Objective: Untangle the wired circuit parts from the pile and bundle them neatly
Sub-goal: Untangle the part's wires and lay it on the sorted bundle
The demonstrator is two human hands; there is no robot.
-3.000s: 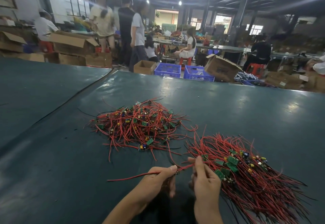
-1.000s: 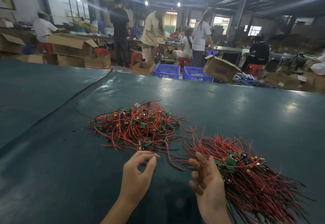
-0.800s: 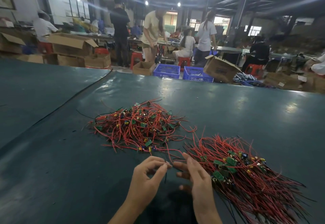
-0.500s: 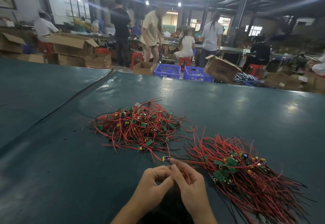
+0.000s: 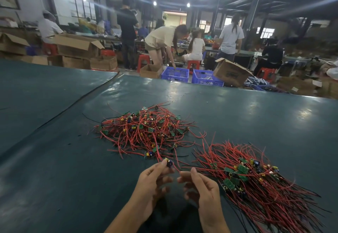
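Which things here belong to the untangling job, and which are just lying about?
Job: tangled pile; sorted bundle; circuit part pinched in left hand; its red wire pinched in right hand.
Lying about: blue crates; cardboard boxes; red stools.

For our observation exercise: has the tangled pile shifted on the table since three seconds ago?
No. The tangled pile sits equally far from the table seam as before.

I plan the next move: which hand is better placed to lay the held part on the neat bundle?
Probably the right hand: it lies beside the bundle and pinches the part's red wire.
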